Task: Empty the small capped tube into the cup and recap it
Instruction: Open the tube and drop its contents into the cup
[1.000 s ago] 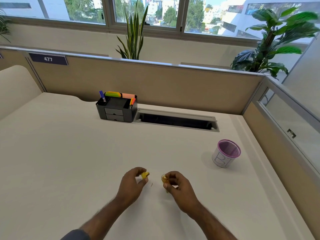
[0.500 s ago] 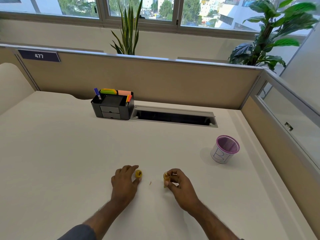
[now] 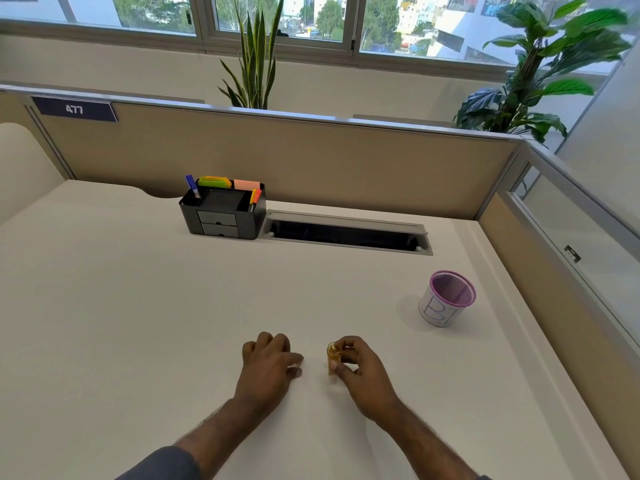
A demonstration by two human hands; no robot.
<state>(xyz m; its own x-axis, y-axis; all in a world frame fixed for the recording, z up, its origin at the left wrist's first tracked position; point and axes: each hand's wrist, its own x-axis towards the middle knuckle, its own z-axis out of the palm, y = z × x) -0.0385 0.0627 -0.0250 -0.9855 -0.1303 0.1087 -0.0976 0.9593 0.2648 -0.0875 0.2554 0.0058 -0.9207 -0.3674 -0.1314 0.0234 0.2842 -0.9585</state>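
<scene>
So I've got the little amber tube [image 3: 334, 355] pinched in my right hand [image 3: 358, 370], thumb and fingertips wrapped around it, standing upright with its open mouth up. It's low over the desk [image 3: 138, 323], can't really tell if the bottom is touching. My left hand [image 3: 268, 365] is palm-down just beside it at about 9 o'clock, fingers curled loosely. The yellow cap is probably under there, but it's hidden from this angle, so no idea whether I'm gripping it or it's just lying on the desk.

What matters for the pour: the purple mesh cup [image 3: 446, 299] sits well apart from the tube, out at roughly 2 o'clock, near the right edge of the desk. It's upright, mouth open toward me. The right hand is clearly the nearer one, so I'd guess it carries the tube over there and tips its long axis from vertical toward the rim. Nothing sits between them. The black desk organizer [image 3: 223, 213] is way off at 11 o'clock.
</scene>
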